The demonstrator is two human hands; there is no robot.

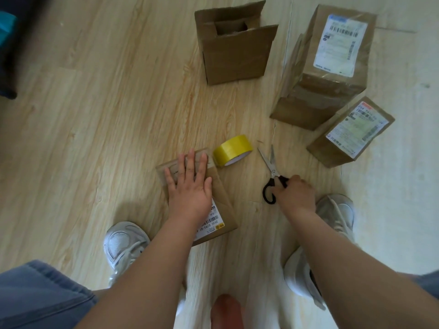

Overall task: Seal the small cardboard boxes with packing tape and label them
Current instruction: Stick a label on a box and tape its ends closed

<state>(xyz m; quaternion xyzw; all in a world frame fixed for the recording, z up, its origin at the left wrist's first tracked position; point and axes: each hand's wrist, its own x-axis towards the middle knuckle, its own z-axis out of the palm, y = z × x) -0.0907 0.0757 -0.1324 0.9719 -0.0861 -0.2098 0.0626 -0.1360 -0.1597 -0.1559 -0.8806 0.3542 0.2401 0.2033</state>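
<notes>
A small flat cardboard box (222,198) with a white label lies on the wooden floor in front of me. My left hand (190,186) presses flat on its top, fingers straight. A roll of yellow packing tape (231,150) sits just beyond the box, touching its far corner. To the right lie black-handled scissors (269,165) with the blades apart; my right hand (294,194) grips their handles on the floor.
An open-topped cardboard box (234,55) stands at the back. Two labelled boxes sit at the right: a tall box (332,67) and a smaller box (351,132) in front of it. My white shoes (123,245) flank the work spot. A dark object stands at the far left edge.
</notes>
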